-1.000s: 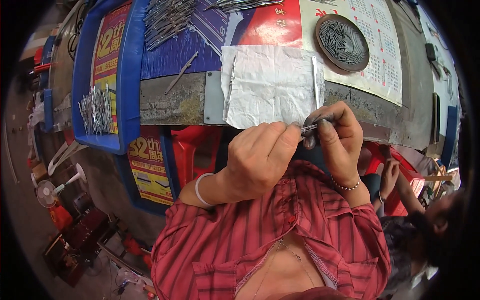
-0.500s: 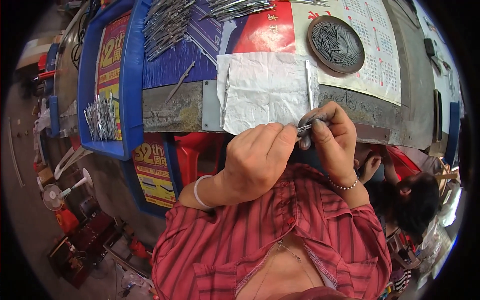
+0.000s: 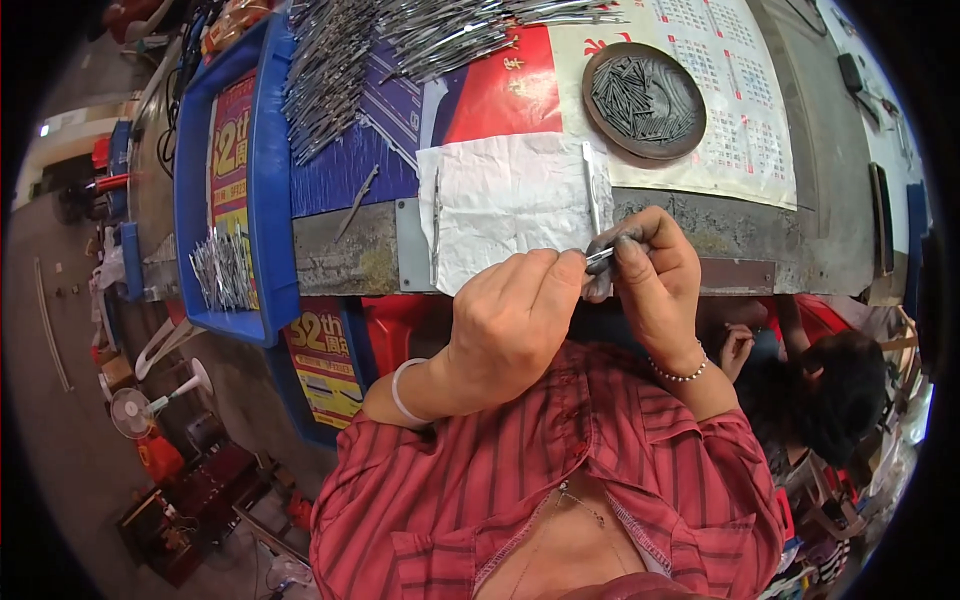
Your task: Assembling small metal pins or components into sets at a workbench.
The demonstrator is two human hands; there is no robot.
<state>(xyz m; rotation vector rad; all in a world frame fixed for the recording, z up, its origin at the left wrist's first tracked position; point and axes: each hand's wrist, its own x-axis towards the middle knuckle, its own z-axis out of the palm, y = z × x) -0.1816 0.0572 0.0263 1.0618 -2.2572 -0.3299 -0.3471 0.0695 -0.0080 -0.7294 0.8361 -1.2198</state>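
At the front edge of the workbench (image 3: 740, 275), a slim metal piece (image 3: 600, 257) is held between the two hands, just on the near side of this edge. Its long axis runs mostly sideways, from the left fingertips toward the right ones, with the right end tilted slightly away from the body. The left hand (image 3: 515, 320) pinches one end between thumb and curled fingers; the right hand (image 3: 655, 275), with darkened fingertips, pinches the other end. Both ends are hidden under the fingers – so I cannot tell their shape.

Beyond the hands lies a wrinkled white sheet (image 3: 515, 200), whose near right corner is covered from view by the left hand. On it, one thin strip (image 3: 436, 225) lies along the left side and a flat pale strip (image 3: 591, 185) along the right. A round brown dish (image 3: 682, 92) with grey pins (image 3: 620, 95) is farther right; to the left are a pile of metal strips (image 3: 325, 90) and a blue tray (image 3: 280, 180) with more strips.

Compared with one second ago, the bench appears lower in the view and more of the pile shows – while the hands keep almost the same pinch.
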